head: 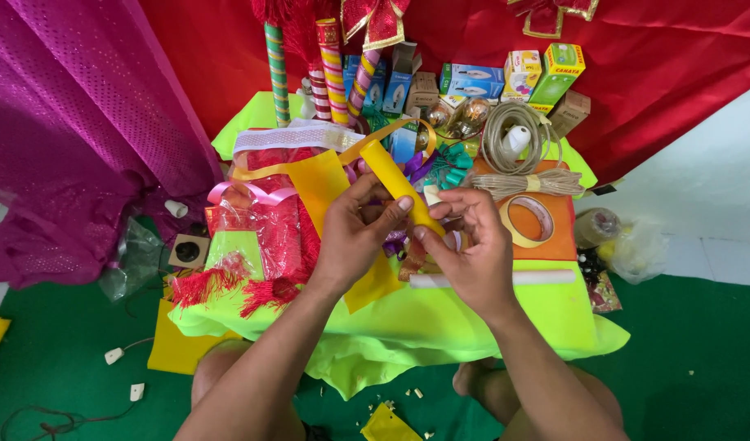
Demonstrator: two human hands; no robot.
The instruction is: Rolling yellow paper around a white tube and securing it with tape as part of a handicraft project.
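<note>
backdrop: red cloth (pixel 653 65), lime-covered table (pixel 440 327)
roll: yellow tube (pixel 399 186) mid-frame, long axis running upper left to lower right
hands: left hand (pixel 354 237) wraps the middle, right hand (pixel 473 245) pinches the lower end

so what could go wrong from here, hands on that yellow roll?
1. The yellow roll is pinched only at its near end by the left hand and right hand; the sheet could spring open.
2. Its far end points at loose ribbons and could snag them.
3. The tape roll and twine coil lie close to the right hand; a sweep might knock them.
</note>
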